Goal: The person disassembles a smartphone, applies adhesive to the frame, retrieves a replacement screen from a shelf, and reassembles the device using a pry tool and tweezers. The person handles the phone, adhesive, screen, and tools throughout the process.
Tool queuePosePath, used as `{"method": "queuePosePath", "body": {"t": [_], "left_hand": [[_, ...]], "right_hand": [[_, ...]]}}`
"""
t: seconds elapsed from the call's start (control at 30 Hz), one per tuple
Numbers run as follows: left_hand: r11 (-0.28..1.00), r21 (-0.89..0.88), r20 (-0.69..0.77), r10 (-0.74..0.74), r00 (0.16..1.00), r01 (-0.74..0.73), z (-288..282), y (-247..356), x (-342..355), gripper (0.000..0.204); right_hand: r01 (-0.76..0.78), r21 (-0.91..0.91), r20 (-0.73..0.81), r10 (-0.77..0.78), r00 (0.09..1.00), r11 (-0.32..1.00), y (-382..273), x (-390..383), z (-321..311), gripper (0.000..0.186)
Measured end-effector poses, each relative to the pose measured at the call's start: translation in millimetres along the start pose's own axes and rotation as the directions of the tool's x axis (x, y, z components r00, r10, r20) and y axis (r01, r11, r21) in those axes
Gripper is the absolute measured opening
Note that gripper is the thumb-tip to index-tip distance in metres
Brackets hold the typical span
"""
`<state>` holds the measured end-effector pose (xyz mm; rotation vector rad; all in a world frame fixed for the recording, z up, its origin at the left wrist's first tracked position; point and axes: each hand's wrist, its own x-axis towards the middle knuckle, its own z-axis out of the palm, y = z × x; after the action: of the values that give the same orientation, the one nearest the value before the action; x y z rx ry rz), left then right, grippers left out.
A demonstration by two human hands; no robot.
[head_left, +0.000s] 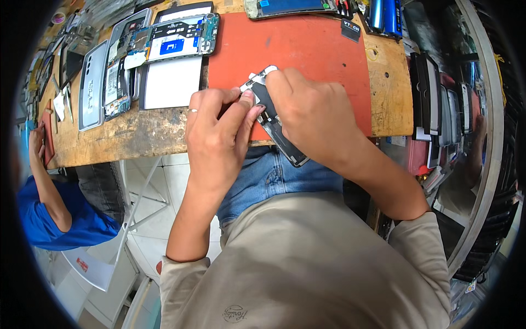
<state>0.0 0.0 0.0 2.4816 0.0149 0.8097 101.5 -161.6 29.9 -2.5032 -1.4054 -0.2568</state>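
Observation:
A dark phone part (pixel 287 145) with silvery pieces at its upper end lies tilted over the front edge of the orange mat (pixel 312 44). My left hand (pixel 219 129) is closed on its upper left end, thumb and fingertips pressed at the metallic piece. My right hand (pixel 309 115) has its fingers curled on the upper right side of the same part, covering much of it. What is under my right fingertips is hidden.
Opened phones (pixel 175 41), a white pad (pixel 170 88) and a grey back cover (pixel 93 82) lie at left on the wooden bench (pixel 392 82). Blue cylinders (pixel 383 16) sit at back right. Stacked devices (pixel 438 104) stand right. A co-worker's arm (pixel 49 192) reaches the bench at left.

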Motion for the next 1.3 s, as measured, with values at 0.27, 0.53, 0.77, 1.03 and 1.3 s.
{"method": "queuePosePath", "body": {"t": [0.27,0.53,0.77,1.03,1.3], "left_hand": [[1.0,-0.01,-0.033,-0.011,0.999,0.01,2,-1,1,0.02],[0.998,-0.038,0.013,-0.046,0.999,0.046,-4,0,5,0.025],[0.952,-0.222,0.016,-0.215,0.977,0.213,-10,17,34,0.027],[0.985,-0.141,0.017,0.098,0.995,-0.095,-44,22,92,0.02],[0.938,0.077,-0.077,0.343,0.936,-0.337,-53,29,97,0.021]], "right_hand": [[-0.051,0.061,-0.023,0.052,0.998,0.997,-7,3,2,0.02],[-0.126,0.102,-0.051,0.132,0.99,0.987,-8,5,3,0.018],[-0.135,0.282,-0.131,0.177,0.975,0.95,-11,-3,-22,0.015],[-0.105,0.479,-0.277,0.264,0.924,0.872,-5,-5,-52,0.013],[-0.148,0.554,-0.22,0.315,0.923,0.819,19,-37,-72,0.012]]}}
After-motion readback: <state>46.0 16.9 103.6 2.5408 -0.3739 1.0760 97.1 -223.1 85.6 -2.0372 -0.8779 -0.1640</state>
